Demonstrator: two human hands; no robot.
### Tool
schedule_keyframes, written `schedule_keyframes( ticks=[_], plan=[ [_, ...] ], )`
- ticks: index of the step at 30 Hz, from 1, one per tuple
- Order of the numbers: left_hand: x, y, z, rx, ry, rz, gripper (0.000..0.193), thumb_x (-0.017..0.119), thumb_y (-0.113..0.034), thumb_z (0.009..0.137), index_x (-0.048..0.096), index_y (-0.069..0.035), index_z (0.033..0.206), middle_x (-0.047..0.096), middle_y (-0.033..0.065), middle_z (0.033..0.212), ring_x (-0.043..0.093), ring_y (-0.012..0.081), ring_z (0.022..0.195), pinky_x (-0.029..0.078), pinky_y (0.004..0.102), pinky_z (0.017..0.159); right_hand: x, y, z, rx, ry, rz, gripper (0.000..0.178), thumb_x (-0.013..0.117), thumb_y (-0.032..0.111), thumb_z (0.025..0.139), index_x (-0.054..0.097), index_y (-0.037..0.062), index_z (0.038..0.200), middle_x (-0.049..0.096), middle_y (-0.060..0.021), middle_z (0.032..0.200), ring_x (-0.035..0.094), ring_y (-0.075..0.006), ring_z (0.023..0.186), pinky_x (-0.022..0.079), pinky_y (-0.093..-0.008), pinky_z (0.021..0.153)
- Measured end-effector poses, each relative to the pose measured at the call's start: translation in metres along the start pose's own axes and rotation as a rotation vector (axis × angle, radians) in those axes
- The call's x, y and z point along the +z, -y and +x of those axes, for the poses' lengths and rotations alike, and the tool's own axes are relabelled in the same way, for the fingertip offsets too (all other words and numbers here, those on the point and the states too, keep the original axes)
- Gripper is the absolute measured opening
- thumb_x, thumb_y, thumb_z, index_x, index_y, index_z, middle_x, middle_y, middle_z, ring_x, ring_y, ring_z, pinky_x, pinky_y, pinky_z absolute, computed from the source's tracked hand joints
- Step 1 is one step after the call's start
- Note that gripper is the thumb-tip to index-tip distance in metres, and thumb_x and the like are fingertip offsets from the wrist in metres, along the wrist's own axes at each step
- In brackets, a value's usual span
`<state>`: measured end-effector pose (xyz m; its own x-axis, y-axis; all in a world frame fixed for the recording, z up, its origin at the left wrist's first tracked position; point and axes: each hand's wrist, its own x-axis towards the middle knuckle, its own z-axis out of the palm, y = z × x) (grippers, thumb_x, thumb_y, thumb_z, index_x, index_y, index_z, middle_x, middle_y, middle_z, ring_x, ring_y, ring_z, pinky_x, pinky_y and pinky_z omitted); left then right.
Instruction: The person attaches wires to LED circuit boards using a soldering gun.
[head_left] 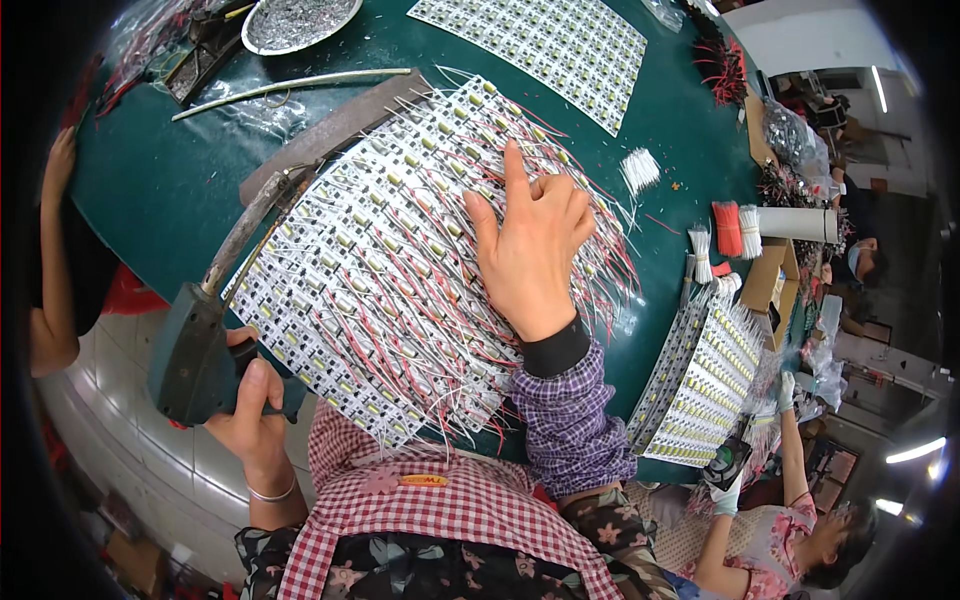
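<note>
One soldering gun (pixel 188 355) is clasped in L hand (pixel 250 412); over LED PCB panel (pixel 345 240) on table (pixel 690 120), R hand (pixel 530 245) is held half-spread (nothing seen gripped). Prob. light, stiff, wires (pixel 400 330) fragile; best held by edges.

Looks like an electronics workshop, judging by soldering gun (pixel 183 350), circuit-board panel (pixel 385 238), bundled wires (pixel 727 230) and gloved co-worker (pixel 755 545).
</note>
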<state>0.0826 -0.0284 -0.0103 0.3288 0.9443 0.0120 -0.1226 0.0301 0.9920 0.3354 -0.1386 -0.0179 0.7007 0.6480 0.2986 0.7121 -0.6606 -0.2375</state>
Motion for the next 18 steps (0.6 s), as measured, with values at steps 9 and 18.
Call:
schedule_keyframes(
  ticks=[9, 18],
  plan=[
    [0.004, -0.002, 0.004, -0.017, -0.016, 0.032, 0.039, 0.062, -0.004, 0.085, 0.054, 0.011, 0.12, 0.063, 0.0186, 0.104, 0.046, 0.0092, 0.052, 0.036, 0.0221, 0.048, -0.01, 0.015, -0.007, 0.02, 0.097, 0.044, 0.055, 0.066, 0.036, 0.091, 0.056, 0.0069, 0.137, 0.044, -0.0119, 0.096, 0.039, -0.0291, 0.097, 0.028, -0.0467, 0.089],
    [0.002, -0.003, 0.003, -0.026, -0.019, -0.007, 0.039, 0.062, -0.002, 0.084, 0.053, 0.012, 0.119, 0.063, 0.019, 0.102, 0.046, 0.0104, 0.05, 0.037, 0.0229, 0.047, -0.023, 0.038, -0.038, -0.039, 0.22, 0.115, 0.058, 0.066, 0.037, 0.091, 0.055, 0.0046, 0.137, 0.043, -0.0109, 0.096, 0.038, -0.0292, 0.095, 0.027, -0.0485, 0.092]
  ],
)
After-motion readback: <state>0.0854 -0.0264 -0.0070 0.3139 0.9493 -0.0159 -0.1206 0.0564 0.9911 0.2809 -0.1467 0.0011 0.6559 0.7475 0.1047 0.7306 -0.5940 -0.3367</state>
